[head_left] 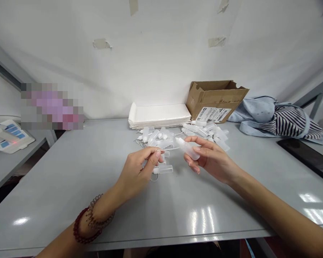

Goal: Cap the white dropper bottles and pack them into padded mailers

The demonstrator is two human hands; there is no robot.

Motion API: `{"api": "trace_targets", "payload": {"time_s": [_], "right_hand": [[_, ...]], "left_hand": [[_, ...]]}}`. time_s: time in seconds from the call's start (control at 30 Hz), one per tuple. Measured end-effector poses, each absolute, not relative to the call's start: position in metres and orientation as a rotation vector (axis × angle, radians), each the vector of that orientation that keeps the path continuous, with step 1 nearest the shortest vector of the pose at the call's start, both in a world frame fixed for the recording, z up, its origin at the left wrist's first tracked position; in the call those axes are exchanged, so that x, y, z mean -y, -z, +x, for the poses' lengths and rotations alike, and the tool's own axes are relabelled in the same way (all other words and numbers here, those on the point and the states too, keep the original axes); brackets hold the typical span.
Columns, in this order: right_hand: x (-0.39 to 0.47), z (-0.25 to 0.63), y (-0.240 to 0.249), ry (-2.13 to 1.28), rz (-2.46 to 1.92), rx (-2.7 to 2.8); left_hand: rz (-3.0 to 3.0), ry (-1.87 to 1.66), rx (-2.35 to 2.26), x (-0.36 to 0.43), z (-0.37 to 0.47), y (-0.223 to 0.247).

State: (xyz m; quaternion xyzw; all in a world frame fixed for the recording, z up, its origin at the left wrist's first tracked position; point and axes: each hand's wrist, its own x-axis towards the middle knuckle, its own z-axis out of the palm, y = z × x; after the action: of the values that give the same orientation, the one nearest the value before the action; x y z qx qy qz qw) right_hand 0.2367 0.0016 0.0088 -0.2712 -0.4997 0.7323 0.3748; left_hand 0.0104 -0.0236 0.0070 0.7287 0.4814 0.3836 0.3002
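Between the thumb and fingers of my right hand (207, 154) is a small translucent white squeeze bottle (188, 148), tilted with its narrow nozzle up and to the left. My left hand (142, 168) is closed in a pinch at the end of a thin white strap (170, 148) that runs toward that bottle; whatever else sits in the fingertips is hidden. Just behind both hands lies a loose pile of similar bottles (153, 136), several with thin looped straps. One more bottle (164, 169) rests on the grey table (96, 143) beside my left hand.
Against the wall stand a stack of white trays or folded sheets (160, 114) and an open cardboard box (215, 102). To the right are a light-blue and striped cloth bundle (287, 118) and a dark flat device (309, 157). A scanner-like device (10, 134) sits at far left.
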Motion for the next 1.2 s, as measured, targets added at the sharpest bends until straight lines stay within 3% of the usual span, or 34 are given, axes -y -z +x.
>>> {"api": "trace_targets", "payload": {"time_s": [0.33,1.2], "right_hand": [[0.0009,0.2319,-0.0076,-1.808,-0.923,1.303],[0.0043,0.2299,-0.0086,-1.954,-0.830,1.290]], "left_hand": [[2.136,-0.970,-1.156,0.0218,0.0106,0.0010],[2.209,-0.952,-1.056,0.0225,0.0109,0.0003]]}}
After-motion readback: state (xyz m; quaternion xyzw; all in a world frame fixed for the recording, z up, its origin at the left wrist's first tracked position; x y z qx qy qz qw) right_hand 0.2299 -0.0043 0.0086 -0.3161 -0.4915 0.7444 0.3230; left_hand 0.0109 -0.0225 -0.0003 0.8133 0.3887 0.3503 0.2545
